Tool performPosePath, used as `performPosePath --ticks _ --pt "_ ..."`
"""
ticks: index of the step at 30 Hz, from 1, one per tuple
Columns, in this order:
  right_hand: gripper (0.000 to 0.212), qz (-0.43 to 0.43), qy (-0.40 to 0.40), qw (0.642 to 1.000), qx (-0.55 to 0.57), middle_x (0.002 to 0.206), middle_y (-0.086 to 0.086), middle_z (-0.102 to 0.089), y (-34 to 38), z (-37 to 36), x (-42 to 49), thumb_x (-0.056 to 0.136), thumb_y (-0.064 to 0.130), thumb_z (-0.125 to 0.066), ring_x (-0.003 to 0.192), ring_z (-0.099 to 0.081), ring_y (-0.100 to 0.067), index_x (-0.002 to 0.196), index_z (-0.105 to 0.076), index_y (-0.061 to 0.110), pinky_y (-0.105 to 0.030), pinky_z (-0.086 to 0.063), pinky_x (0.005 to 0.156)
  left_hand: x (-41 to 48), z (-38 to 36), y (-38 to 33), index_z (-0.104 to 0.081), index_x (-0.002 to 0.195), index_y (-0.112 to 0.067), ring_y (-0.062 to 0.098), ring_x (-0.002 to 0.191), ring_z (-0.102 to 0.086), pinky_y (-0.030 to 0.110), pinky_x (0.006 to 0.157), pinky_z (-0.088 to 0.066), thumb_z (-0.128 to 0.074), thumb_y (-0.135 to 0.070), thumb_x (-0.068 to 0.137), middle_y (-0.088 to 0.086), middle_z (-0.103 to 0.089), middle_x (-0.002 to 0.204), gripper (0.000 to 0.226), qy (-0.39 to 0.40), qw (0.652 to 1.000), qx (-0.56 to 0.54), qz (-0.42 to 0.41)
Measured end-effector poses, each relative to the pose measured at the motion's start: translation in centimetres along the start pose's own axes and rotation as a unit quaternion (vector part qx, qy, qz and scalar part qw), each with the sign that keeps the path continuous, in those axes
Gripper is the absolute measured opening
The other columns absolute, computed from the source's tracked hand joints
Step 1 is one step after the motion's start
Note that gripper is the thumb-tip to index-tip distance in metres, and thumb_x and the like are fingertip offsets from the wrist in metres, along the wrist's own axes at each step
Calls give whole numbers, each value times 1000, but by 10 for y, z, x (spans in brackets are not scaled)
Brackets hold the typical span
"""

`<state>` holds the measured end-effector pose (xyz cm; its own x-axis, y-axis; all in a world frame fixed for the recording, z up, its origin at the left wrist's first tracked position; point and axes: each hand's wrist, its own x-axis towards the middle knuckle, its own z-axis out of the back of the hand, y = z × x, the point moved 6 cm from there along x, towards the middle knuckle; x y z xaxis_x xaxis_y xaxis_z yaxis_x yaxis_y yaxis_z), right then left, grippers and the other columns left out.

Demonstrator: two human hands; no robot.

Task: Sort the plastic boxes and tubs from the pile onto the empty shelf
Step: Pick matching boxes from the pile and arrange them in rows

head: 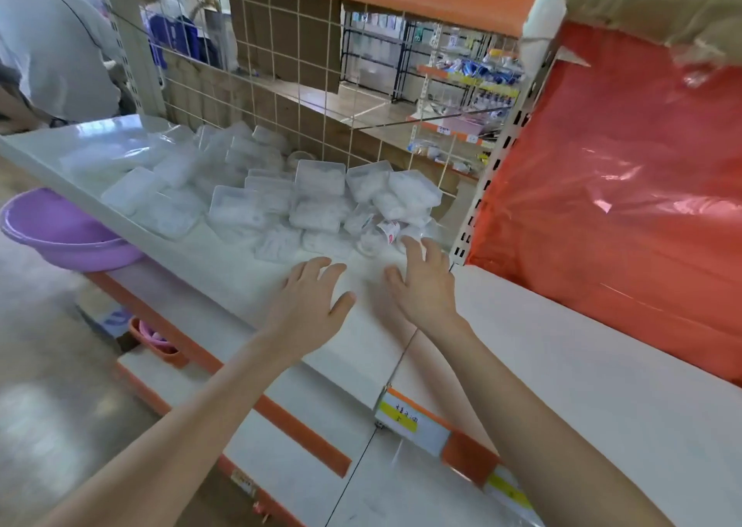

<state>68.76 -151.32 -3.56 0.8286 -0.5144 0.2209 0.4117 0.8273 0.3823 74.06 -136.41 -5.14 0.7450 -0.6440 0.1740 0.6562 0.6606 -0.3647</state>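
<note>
Fingers spread and loose on both sides, gripping nothing: holding the left hand (309,297) and the right hand (421,285) low over the white shelf (241,281), palms down, side by side. Facing the pile of clear boxes (281,201) just beyond the fingertips, with a small labelled tub (381,233) lying nearest, just ahead of the right fingers; touching or not, impossible to tell. Judging these as light, thin-walled and fairly stiff, yet easy to crack or pop open, and slick enough to be sliding off one another once the heap is disturbed. Expecting the surest hold across a box's short sides, thumb on one wall and fingers on the opposite, lid kept uppermost, taking the loose outer ones first. Treating the bare shelf (602,366), off to the right of the right wrist, as the place for them.
</note>
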Motion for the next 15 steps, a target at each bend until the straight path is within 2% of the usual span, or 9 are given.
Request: performPosePath --ticks 3,7,10,12,15 --pt "54 -27 -52 998 30 148 -19 -20 -5 6 21 92 26 -49 131 -25 -35 141 -32 13 -46 -30 104 21 -1 2 -36 140 -18 21 135 -24 33 105 -27 -35 -43 95 3 -30 146 51 6 1000 -8 -21" --pt "54 -34 -129 991 24 140 -29 -29 -2 21 58 89 26 -53 121 -38 -43 136 -40 5 -49 -37 96 45 8 7 -35 140 -19 20 135 -24 33 105 -27 -34 -43 96 2 -29 146 49 7 999 -23 -40" --pt "56 -99 -99 990 14 147 -25 -19 -5 22 91 91 28 -50 131 -29 -37 142 -32 15 -42 -28 106 60 15 14 -33 140 -22 18 134 -25 32 101 -30 -36 -39 97 -1 -26 147 47 11 998 -28 -62" --pt "52 -137 -87 987 13 144 -21 -27 -9 19 108 92 30 -49 129 -32 -34 140 -35 17 -40 -29 106 69 18 22 -32 140 -24 18 135 -24 32 101 -31 -36 -40 97 -1 -25 148 46 18 996 -25 -86" --pt "44 -165 -90 982 31 133 -17 -40 -6 14 116 90 24 -53 121 -40 -30 131 -45 12 -33 -33 98 83 21 35 -34 139 -23 19 135 -22 32 101 -32 -37 -39 96 -1 -26 148 46 40 992 -26 -116"
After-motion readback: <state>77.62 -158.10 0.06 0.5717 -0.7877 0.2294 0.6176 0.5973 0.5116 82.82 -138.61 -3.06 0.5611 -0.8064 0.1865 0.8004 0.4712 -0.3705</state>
